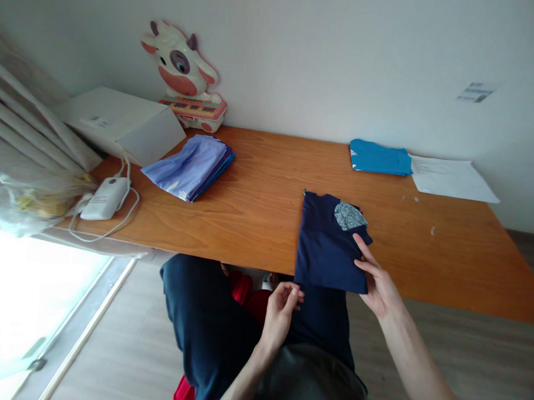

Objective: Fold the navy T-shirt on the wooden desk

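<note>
A folded navy-blue fabric piece (326, 249) with a pale patterned patch (350, 216) is spread over the front edge of the brown wooden bench (257, 217), its near end overhanging. Its right side is gripped by the right hand (378, 287). Near its front left corner, the left hand (281, 312) is loosely curled; whether fabric is pinched cannot be told.

at the far left of your wooden table (262, 200) you have a white box (151, 126), with a cow-shaped toy keyboard (184, 74) just beside it, in front of the pale wall (298, 61). nearer you lies a white power block (106, 199) with a loose white cable, beside a clear plastic bag (15, 206). a pale curtain (29, 116) hangs at your left; a small label, too blurred to read (476, 92), is on the wall at your right.
</note>
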Demonstrator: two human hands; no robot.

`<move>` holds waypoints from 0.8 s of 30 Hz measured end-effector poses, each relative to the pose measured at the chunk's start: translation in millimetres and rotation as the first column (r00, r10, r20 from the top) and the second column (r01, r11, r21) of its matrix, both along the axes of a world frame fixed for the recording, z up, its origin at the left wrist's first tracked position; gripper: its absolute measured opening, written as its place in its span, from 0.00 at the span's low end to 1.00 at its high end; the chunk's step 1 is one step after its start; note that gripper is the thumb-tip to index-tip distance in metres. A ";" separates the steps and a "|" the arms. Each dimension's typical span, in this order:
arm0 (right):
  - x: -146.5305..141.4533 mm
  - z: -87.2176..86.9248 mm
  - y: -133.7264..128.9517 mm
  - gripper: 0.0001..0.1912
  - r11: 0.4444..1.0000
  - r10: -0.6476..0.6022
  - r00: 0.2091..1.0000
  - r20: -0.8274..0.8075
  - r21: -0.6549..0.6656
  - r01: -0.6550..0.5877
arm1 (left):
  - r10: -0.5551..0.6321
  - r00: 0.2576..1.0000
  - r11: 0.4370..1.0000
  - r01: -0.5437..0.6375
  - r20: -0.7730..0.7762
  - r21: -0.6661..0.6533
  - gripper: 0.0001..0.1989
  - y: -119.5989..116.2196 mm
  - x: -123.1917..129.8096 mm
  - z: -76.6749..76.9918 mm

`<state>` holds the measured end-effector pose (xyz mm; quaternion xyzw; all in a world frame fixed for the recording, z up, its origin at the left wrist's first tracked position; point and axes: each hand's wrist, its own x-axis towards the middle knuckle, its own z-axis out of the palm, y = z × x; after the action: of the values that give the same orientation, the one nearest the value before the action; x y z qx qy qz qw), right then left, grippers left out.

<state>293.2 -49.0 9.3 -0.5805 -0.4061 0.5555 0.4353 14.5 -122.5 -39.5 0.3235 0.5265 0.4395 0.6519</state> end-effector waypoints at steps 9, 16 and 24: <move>-5.8 -13.1 -68.7 0.44 0.993 -0.061 0.965 0.256 0.115 0.032 | -0.029 0.995 0.998 0.034 0.095 -0.048 0.34 18.7 16.3 -11.5; -3.4 32.3 -57.2 0.30 0.948 -0.089 0.832 0.548 0.303 -0.098 | -0.111 0.988 0.993 0.115 -0.108 0.028 0.32 9.4 -8.3 -8.5; -128.4 11.9 52.2 0.14 0.308 0.313 0.429 0.847 0.337 -0.890 | -0.157 0.936 0.965 0.213 -0.314 0.153 0.31 13.0 -24.3 3.5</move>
<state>164.8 3.2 21.2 -0.2655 -0.9188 0.2161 0.1966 -9.7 -109.5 -36.0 0.4936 0.5431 0.3688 0.5704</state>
